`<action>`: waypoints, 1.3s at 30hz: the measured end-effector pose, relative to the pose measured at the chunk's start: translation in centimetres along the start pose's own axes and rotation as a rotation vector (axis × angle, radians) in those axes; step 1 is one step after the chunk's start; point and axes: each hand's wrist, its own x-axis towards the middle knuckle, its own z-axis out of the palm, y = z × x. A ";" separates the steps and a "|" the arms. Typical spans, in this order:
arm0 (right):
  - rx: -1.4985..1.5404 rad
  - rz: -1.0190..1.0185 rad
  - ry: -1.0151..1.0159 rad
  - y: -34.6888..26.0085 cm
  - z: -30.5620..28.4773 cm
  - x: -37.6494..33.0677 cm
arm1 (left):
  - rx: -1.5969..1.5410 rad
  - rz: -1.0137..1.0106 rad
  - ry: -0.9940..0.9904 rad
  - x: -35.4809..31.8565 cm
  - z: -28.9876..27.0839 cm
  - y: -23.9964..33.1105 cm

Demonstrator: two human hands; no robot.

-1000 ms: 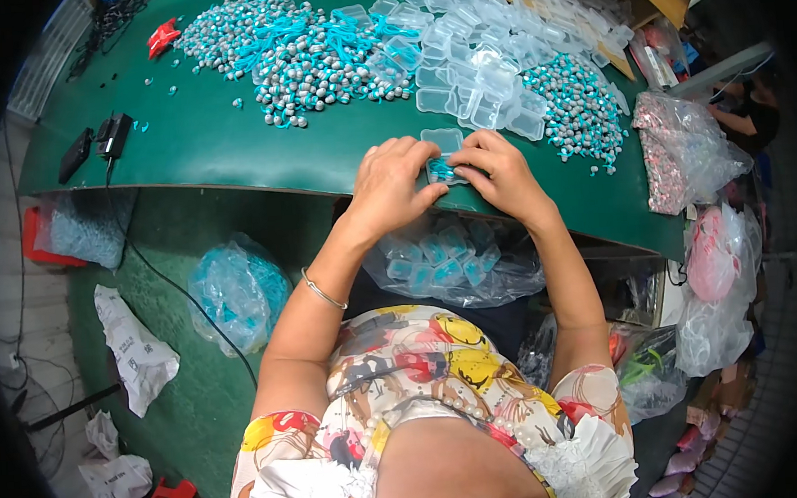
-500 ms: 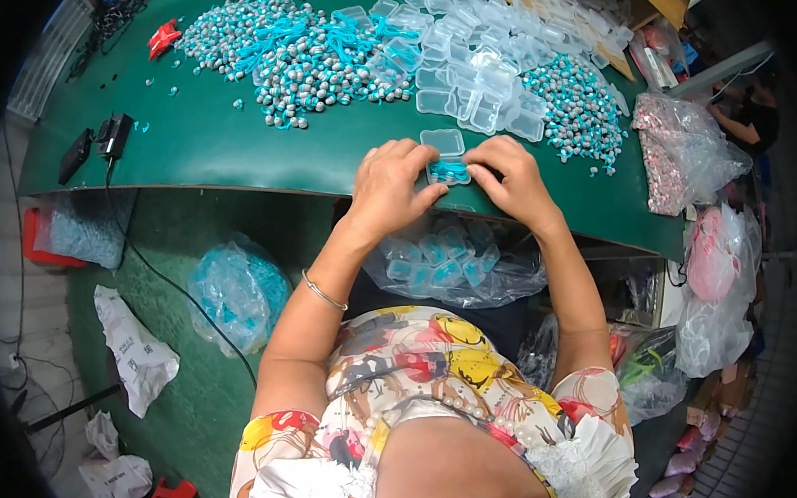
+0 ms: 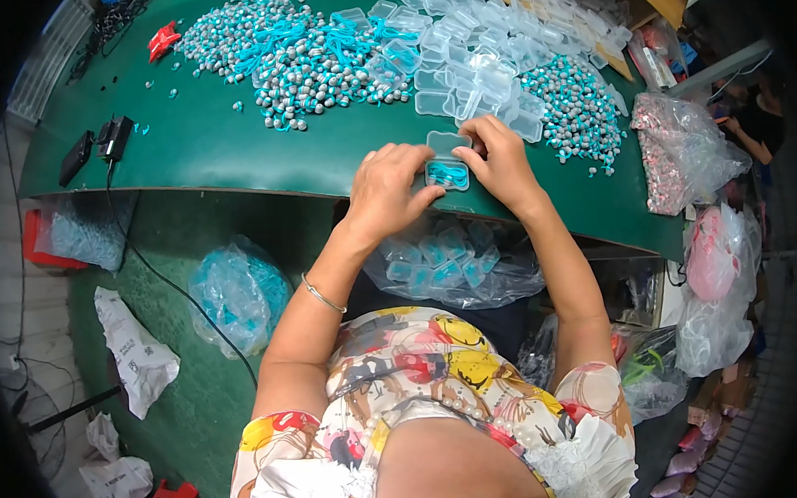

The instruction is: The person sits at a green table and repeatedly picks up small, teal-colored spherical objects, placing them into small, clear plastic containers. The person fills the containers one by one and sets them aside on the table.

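A small clear plastic box (image 3: pixel 457 185) stands with its lid raised near the table's front edge, a blue cord (image 3: pixel 447 173) coiled inside. My left hand (image 3: pixel 388 183) grips the left side of the box, thumb toward the near corner and fingers toward the far one. At the right edge of the upright lid (image 3: pixel 442 142), my right hand (image 3: pixel 502 161) is closed, thumb and index finger on it; the fingertips are partly hidden. Beyond my hands lie a heap of clear empty boxes (image 3: pixel 480 87) and a pile of grey-and-blue beads (image 3: pixel 581 113).
More grey-and-blue bead pieces (image 3: pixel 304 83) with blue cords (image 3: pixel 270 41) cover the far left of the green table (image 3: pixel 195 151). A black adapter (image 3: pixel 114 138) trails a cable. Below the front edge, a plastic bag (image 3: pixel 508 284) holds filled boxes. A bag of pinkish pieces (image 3: pixel 662 149) stands right.
My right hand has moved up from the box's near right corner to the lid's edge. The lid stands more upright. My left hand stays at the box.
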 end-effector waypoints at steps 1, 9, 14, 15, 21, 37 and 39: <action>0.011 0.000 0.016 -0.1 -0.1 -0.3 | -0.029 -0.033 0.002 0.0 0.0 0.2; 0.053 -0.296 -0.010 -1.1 -1.1 -3.3 | 0.167 0.096 -0.042 0.4 -0.2 0.8; 0.080 -0.235 0.065 -0.3 0.7 -3.3 | 0.142 0.061 -0.031 0.5 0.8 0.8; 0.128 -0.181 0.029 -0.5 0.7 -3.3 | 0.087 0.062 -0.029 0.4 0.7 0.5; 0.346 -0.082 -0.192 -1.6 -0.6 -1.5 | -0.112 0.023 0.074 -0.5 0.5 0.8; -0.619 -0.341 0.231 3.9 -2.3 3.7 | 0.023 0.048 -0.056 -1.6 -0.2 4.2; -0.552 -0.299 0.251 3.2 -3.1 2.9 | 0.090 0.056 0.115 0.8 -1.4 1.5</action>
